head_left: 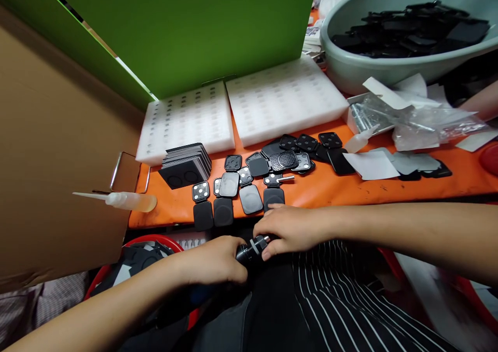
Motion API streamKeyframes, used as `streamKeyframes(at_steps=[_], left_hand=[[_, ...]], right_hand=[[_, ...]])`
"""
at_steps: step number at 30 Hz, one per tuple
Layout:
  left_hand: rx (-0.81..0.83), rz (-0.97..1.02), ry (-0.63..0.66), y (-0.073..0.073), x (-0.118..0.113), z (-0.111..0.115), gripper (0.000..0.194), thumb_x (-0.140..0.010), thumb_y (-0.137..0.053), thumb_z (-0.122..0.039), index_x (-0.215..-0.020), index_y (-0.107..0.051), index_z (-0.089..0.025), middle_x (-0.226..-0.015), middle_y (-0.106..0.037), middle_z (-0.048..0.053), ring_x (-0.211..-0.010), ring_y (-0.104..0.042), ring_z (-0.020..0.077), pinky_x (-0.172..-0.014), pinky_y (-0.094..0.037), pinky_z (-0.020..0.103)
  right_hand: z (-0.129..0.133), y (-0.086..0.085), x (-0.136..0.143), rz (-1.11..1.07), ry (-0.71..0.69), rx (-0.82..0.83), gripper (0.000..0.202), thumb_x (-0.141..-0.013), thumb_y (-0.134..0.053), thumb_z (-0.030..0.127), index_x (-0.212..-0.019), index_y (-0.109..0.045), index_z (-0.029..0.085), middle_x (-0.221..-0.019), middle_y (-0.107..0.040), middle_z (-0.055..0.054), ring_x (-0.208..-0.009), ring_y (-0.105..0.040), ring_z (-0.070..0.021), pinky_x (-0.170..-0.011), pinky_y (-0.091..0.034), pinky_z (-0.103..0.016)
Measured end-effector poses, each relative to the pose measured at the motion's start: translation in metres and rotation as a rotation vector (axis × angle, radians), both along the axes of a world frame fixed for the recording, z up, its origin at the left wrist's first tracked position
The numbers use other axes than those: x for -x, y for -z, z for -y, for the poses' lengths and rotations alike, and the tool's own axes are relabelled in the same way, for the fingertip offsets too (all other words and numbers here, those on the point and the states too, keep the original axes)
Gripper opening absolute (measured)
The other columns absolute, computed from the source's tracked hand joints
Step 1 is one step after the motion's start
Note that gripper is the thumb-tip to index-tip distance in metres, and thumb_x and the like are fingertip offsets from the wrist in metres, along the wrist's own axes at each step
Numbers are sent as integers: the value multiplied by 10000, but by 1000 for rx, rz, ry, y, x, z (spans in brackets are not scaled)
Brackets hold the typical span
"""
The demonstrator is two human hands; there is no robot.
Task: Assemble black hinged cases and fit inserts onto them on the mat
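Observation:
My left hand (pixel 220 261) is closed around a black cylindrical tool (pixel 251 249) with a grey ring and a metal tip, held over my lap. At the tip end, my right hand (pixel 286 230) has its thumb and fingers curled about the metal part. Just beyond my hands, several black hinged square plates (pixel 250 199) lie along the near edge of the orange table (pixel 169 209), some showing round pale dots. A small metal rod (pixel 287 179) rests across one of them. My palms and the tool's rear end are hidden.
A stack of black plates (pixel 185 171) and a glue bottle (pixel 132 201) stand left. Behind are two white foam blocks (pixel 286 100) and a green panel (pixel 187 30). A grey-green basin (pixel 389 64) of black parts stands back right, near plastic bags (pixel 428 126). Cardboard (pixel 58 150) walls the left.

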State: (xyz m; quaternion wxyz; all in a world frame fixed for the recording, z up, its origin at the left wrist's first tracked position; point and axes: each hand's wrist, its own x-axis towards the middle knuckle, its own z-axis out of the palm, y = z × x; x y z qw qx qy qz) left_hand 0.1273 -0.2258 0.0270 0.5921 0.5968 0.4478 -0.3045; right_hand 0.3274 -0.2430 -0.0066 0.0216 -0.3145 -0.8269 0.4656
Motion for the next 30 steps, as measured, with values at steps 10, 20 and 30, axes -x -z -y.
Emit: streamKeyframes(at_steps=[10,20,30], left_hand=[[-6,-15,27,-3,-2,-1,228,-529,-557,-194,-755,-529,-189,-594,-524,-44,-491,-488,120,-397,-329,197],[25,-9,-1,-5,-1,-3,245,-529,-560,-183,-773,-543,-178,-600,-535,-41,-503,-497,121,-418,-351,198],[22,-2,12,-4,-1,-5,260,-531,-567,-189,-790,-544,-184,-621,-535,-44,-510,-489,117,-411,-349,197]], right_hand=[[-7,-7,-2,45,-44,285,371,-872,-477,489,-982,-638,173,-869,-665,-43,-728,-591,-159,-633,-400,-249],[-5,-7,0,51,12,233,398,-846,-501,526,-965,-661,181,-857,-671,-37,-760,-597,-173,-716,-406,-281],[-5,3,-2,-94,75,252,316,-773,-649,432,-961,-664,180,-875,-667,-22,-785,-587,-154,-680,-403,-232]])
